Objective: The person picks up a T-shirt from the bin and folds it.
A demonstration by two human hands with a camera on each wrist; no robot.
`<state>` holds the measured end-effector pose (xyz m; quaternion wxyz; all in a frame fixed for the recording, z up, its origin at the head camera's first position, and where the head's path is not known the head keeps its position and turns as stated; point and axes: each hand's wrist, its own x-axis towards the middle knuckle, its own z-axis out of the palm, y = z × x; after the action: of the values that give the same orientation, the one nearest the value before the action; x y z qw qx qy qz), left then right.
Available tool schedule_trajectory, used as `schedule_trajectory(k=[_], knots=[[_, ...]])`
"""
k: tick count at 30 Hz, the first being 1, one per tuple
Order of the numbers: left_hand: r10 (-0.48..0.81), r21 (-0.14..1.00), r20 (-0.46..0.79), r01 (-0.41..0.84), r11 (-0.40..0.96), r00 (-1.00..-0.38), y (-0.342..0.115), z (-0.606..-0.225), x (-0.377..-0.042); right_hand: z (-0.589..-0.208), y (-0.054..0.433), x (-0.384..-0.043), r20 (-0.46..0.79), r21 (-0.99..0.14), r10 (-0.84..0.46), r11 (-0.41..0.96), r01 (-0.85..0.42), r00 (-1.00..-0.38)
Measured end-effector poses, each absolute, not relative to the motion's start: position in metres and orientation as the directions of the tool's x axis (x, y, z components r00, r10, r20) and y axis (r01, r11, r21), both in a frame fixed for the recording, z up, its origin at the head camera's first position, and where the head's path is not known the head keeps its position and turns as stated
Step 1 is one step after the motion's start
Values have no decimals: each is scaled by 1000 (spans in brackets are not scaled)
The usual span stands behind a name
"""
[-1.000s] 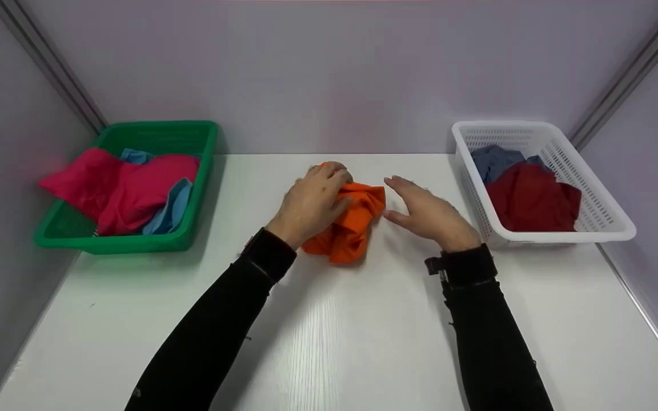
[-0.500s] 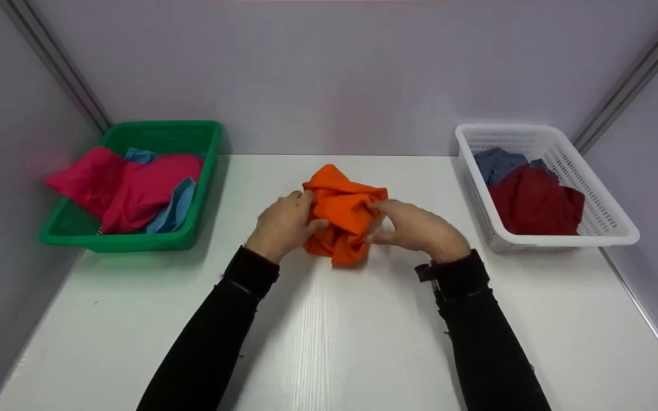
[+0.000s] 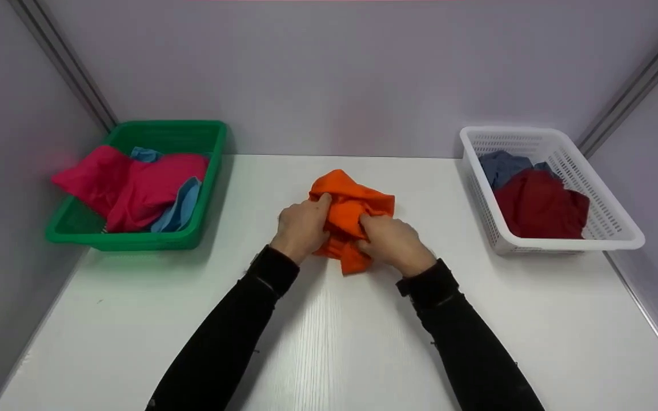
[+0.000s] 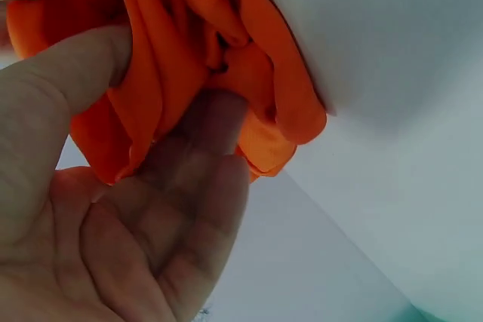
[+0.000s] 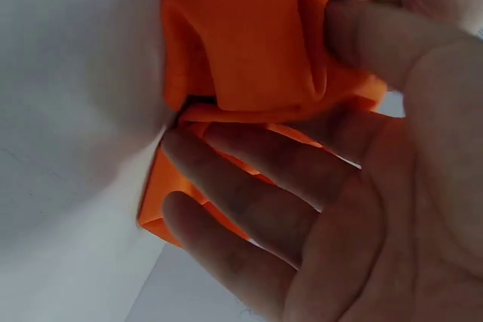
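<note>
A crumpled orange cloth (image 3: 349, 214) lies on the white table between my two hands. My left hand (image 3: 301, 225) grips its left side. In the left wrist view, the thumb (image 4: 87, 62) presses into the folds, with fingers curled behind the fabric. On the right side, my right hand (image 3: 393, 241) pinches another fold. Its thumb (image 5: 370, 35) and index finger take the cloth in the right wrist view, while the other fingers lie along its underside. The cloth's lower corner hangs out between the hands, and its exact garment kind cannot be made out.
At the left stands a green basket (image 3: 215, 171) holding pink cloth (image 3: 157, 185) and blue cloth (image 3: 183, 205). A white basket (image 3: 609, 191) on the right holds dark red cloth (image 3: 543, 205) and grey-blue cloth (image 3: 503, 167). Walls (image 3: 340, 80) rise behind and beside the table.
My left hand has come off the cloth's top and down to its left side, now gripping there. My right hand has moved in from the right and taken hold of the cloth.
</note>
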<state>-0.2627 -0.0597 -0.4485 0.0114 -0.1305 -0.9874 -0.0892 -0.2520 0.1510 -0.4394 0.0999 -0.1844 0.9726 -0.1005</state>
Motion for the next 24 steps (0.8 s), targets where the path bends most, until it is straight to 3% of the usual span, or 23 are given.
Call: schedule_trajectory(k=[6, 13, 24], knots=[[220, 258, 89, 235, 937, -972, -83, -434, -266, -431, 170, -263, -114, -265, -318, 923, -280, -941], [133, 367, 201, 201, 908, -970, -112, -414, -267, -409, 205, -269, 43, -365, -197, 909, -199, -979], [109, 397, 304, 231, 888, -946, -121, -407, -262, -392, 225, -268, 301, -440, -60, 877, -194, -952]])
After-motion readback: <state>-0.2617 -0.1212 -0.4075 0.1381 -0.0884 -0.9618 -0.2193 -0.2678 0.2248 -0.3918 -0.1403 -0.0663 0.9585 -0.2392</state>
